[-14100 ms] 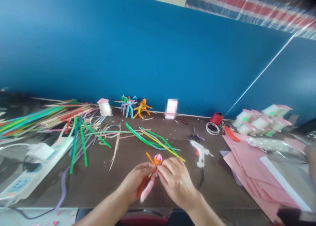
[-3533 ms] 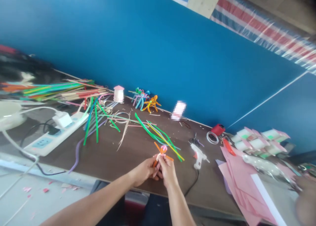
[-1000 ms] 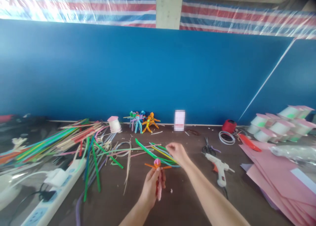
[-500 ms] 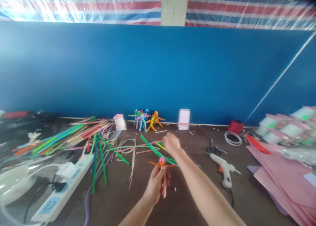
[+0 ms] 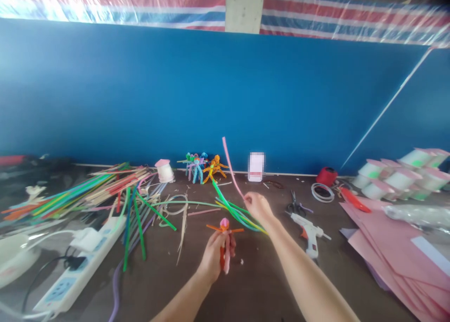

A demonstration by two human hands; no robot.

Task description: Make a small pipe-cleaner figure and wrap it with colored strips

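Over desk (image 5: pixel 267 284), your left fingers (image 5: pixel 218 247) clench pipe-cleaner doll (image 5: pixel 224 226), pink head, orange arms. Right fingers (image 5: pixel 250 201) pinch pink pipe cleaner (image 5: pixel 230 167), tilted up against blue wall (image 5: pixel 281 101). Green and yellow pipe cleaners (image 5: pixel 237 215) lie just below right hand; glue gun (image 5: pixel 308 234), scissors (image 5: pixel 296 208) nearby, rightward.
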